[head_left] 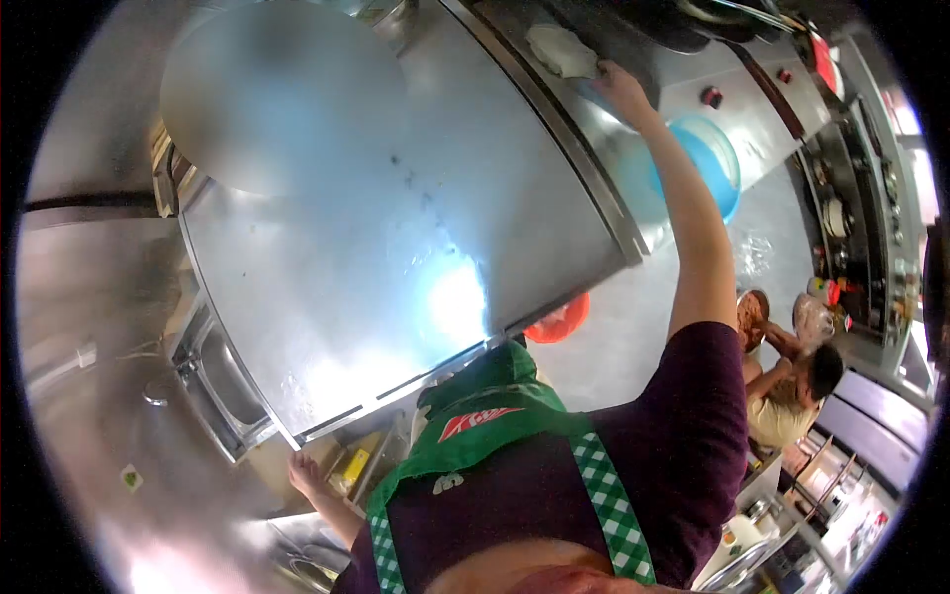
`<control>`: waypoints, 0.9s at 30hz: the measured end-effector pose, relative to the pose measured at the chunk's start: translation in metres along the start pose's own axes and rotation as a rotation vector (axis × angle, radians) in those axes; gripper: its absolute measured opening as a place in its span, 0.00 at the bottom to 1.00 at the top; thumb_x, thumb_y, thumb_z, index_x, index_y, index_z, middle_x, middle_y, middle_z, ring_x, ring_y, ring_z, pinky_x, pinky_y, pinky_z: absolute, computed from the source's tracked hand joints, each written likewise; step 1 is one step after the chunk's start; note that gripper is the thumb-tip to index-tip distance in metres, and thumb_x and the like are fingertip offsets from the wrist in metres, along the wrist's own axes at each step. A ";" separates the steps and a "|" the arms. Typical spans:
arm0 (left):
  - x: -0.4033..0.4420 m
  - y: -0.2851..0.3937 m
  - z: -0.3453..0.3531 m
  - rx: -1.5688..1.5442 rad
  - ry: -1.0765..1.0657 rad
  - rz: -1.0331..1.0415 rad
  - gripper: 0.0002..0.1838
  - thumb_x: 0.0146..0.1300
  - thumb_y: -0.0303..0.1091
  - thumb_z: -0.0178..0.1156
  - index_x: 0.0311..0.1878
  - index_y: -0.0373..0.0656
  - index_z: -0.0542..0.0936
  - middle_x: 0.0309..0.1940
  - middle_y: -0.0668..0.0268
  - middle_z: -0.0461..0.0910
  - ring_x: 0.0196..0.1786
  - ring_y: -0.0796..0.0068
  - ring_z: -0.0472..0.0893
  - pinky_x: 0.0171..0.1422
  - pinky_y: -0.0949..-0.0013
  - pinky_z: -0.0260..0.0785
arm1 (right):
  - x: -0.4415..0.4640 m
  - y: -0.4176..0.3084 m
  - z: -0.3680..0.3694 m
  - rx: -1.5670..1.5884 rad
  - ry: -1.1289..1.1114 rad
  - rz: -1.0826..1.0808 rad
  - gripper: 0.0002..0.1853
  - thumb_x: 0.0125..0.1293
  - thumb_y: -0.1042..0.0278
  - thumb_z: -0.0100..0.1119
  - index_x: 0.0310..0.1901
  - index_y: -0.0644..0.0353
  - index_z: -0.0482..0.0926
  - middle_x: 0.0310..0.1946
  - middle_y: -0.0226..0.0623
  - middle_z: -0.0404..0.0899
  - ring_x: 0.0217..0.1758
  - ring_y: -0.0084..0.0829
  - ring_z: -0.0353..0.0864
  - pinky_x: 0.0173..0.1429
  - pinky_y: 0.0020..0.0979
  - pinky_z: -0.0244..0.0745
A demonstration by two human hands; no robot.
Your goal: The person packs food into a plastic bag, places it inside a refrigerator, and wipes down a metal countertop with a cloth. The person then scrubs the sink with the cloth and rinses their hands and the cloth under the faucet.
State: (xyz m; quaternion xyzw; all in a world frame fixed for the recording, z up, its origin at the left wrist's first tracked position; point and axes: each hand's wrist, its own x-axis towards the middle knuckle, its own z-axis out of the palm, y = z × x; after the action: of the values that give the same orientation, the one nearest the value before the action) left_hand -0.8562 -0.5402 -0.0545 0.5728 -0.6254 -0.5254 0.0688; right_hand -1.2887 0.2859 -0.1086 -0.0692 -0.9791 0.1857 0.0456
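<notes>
Basically, one person at a brushed stainless-steel worktable (366, 257), wearing a dark purple short-sleeved shirt (683, 426) and a green apron with green-and-white checked straps (475, 431). Right arm is stretched out to the far right, past the tabletop's raised edge. Right hand (625, 96) is touching the near end of a white, crumpled, cloth-like bundle (560, 49); fingers are bent and bunched at its edge, but whether they pinch it firmly, cannot tell. Bundle lies at the far right, on a dark surface (635, 48) just beyond the table.

Left hand (311, 477) is low at the near left, by the tabletop's corner; its fingers point up toward the edge, too small to tell whether spread or pressed together, or if they touch the metal. Yellow block-shaped item (355, 467) sits just right of it, below the tabletop; rectangular steel sink (230, 374) at left.

Tabletop has a bright glare patch and a few dark specks. Large, round, pale, blurred disc (277, 94) covers its far left part. Round translucent blue tub (730, 163) at right, partly behind the forearm; round red-orange container (562, 319) by the near right edge. Farther right, another person (777, 421) has an arm reaching to a round bowl (752, 294) with reddish contents.
</notes>
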 end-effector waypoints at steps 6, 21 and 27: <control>-0.058 -0.046 -0.051 -0.079 0.159 -0.122 0.13 0.56 0.44 0.52 0.39 0.46 0.74 0.28 0.70 0.74 0.24 0.79 0.72 0.24 0.77 0.62 | 0.095 -0.001 0.065 -0.307 -0.117 0.035 0.38 0.54 0.41 0.52 0.64 0.40 0.50 0.65 0.39 0.48 0.64 0.49 0.52 0.60 0.53 0.57; -0.034 -0.053 -0.024 0.011 0.018 0.034 0.16 0.60 0.46 0.50 0.37 0.41 0.73 0.19 0.70 0.70 0.19 0.82 0.68 0.18 0.79 0.56 | 0.053 -0.032 -0.001 0.779 -0.098 0.279 0.24 0.55 0.61 0.55 0.52 0.66 0.69 0.43 0.44 0.74 0.47 0.32 0.73 0.50 0.32 0.67; 0.021 -0.099 -0.030 -0.172 -0.334 -0.119 0.16 0.61 0.45 0.50 0.37 0.40 0.73 0.21 0.68 0.72 0.18 0.82 0.67 0.16 0.79 0.55 | -0.030 -0.151 -0.119 0.269 -0.049 -0.371 0.23 0.54 0.63 0.57 0.52 0.61 0.70 0.52 0.43 0.68 0.52 0.35 0.69 0.56 0.31 0.62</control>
State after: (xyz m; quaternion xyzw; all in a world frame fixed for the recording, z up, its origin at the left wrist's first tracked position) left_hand -0.7787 -0.5534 -0.1246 0.5056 -0.5461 -0.6677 -0.0182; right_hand -1.2629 0.1848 0.0552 0.1234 -0.9423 0.3045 0.0638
